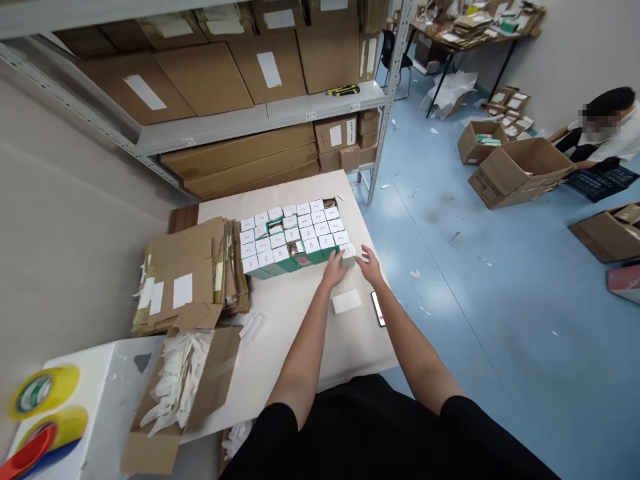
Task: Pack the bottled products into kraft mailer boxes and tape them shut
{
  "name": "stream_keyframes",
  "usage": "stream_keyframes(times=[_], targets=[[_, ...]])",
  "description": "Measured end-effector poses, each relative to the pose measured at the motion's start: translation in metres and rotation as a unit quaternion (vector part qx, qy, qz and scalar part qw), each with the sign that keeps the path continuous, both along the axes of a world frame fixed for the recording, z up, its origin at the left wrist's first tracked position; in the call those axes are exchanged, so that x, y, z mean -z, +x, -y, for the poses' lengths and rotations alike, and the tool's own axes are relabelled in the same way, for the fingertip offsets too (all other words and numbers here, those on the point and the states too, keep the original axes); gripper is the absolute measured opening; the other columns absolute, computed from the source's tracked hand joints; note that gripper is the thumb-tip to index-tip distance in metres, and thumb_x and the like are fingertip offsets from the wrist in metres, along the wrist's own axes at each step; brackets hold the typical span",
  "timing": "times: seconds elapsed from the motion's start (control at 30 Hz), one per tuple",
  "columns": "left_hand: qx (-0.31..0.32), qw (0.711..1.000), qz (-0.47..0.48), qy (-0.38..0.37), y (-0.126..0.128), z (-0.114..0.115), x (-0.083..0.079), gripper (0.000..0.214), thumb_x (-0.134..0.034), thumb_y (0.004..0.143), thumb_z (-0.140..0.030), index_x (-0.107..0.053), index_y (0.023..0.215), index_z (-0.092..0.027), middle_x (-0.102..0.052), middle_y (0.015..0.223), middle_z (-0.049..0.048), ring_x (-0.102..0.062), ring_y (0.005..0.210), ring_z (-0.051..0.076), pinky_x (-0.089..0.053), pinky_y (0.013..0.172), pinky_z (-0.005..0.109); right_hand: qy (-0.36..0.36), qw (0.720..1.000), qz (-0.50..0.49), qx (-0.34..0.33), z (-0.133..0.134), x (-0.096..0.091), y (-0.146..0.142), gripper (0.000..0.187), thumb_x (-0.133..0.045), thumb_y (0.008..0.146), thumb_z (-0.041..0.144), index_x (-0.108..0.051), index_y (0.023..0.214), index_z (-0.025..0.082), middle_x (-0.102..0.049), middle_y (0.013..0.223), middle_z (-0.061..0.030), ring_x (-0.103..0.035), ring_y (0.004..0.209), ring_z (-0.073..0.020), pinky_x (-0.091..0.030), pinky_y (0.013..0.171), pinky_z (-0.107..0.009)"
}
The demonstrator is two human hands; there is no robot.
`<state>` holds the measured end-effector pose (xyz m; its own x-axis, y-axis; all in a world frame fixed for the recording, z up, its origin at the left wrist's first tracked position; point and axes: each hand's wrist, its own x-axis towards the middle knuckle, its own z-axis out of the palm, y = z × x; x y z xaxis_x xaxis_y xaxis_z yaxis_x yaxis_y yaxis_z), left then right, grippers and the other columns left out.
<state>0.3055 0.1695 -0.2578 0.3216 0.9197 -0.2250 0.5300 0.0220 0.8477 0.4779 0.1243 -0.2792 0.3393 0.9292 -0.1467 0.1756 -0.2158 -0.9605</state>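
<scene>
Several white-topped boxes with green sides [320,230] stand packed in rows on the table, a few of them with their tops open. At the near right corner of the rows is a small white box [349,253]. My left hand [336,269] grips that box from its left side, its fingers partly hidden. Just right of the box, my right hand [370,267] has its fingers apart and holds nothing. A flat white box [347,302] lies on the table between my forearms. Beside my right forearm is a phone [378,309].
Flattened cardboard [185,267] is stacked left of the boxes. Nearer stands an open carton [220,373] of white paper, with yellow tape rolls [45,393] beyond. A metal shelf [260,117] rises behind the table. A person [605,127] sits among floor cartons [520,173] at right.
</scene>
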Motion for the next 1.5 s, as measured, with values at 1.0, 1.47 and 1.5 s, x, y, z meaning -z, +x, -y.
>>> stream_keyframes(times=[1.0,1.47,1.5], targets=[[-0.139,0.965,0.2,0.099,-0.086,0.039,0.011,0.045,-0.071,0.083,-0.013,-0.074,0.127,-0.024,-0.062,0.123,0.0088,-0.066,0.113,0.021,-0.06,0.096,0.034,0.051,0.988,-0.118,-0.083,0.011,0.015,-0.088,0.061,-0.071,0.073,0.03,-0.057,0.133,0.027,-0.071,0.111,-0.0068,-0.067,0.105,-0.0268,-0.057,0.095,-0.044],[-0.231,0.934,0.259,0.088,-0.276,0.145,0.009,0.074,-0.083,0.074,-0.019,-0.058,0.144,-0.021,-0.066,0.122,0.013,-0.065,0.115,0.026,-0.061,0.093,0.039,0.056,0.981,-0.083,-0.167,0.091,-0.005,-0.269,0.064,-0.073,0.069,0.032,-0.059,0.132,0.025,-0.07,0.105,-0.005,-0.065,0.101,-0.0258,-0.055,0.096,-0.044],[-0.239,0.932,0.26,0.081,-0.288,0.153,0.013,0.073,-0.084,0.073,-0.019,-0.06,0.142,-0.02,-0.067,0.121,0.0136,-0.066,0.115,0.026,-0.061,0.094,0.041,0.049,0.981,-0.079,-0.171,0.099,-0.002,-0.281,0.064,-0.073,0.069,0.032,-0.058,0.132,0.025,-0.07,0.104,-0.0046,-0.065,0.1,-0.0258,-0.054,0.096,-0.044]])
